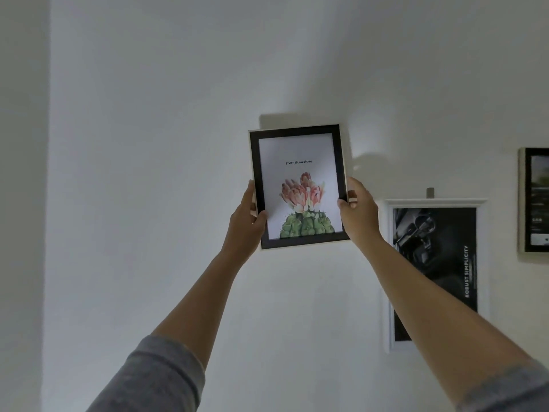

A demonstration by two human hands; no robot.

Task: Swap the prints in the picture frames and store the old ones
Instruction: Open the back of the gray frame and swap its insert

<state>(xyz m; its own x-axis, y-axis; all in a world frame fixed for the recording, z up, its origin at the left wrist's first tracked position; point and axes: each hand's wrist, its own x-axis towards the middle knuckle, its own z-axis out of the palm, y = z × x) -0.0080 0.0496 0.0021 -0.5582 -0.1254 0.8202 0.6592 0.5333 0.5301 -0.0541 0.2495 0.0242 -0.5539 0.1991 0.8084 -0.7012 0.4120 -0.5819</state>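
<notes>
So the black frame [298, 127] is up in front of the wall [148, 144], long axis running 12 to 6. Left hand [248, 218] grips its edge at 8 o'clock, right hand [358, 208] at 4, fingers [251, 191] curled round the sides, neither nearer. The cactus print [300, 203] reads 6"x8"(15cmx20cm); the white frame [445, 201] at 4 o'clock says ROBUST SIMPLICITY.

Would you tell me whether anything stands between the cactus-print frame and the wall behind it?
Nothing visible does. The left hand and right hand grip the cactus-print frame by its sides before the wall; the white-framed poster hangs apart, lower right.
</notes>
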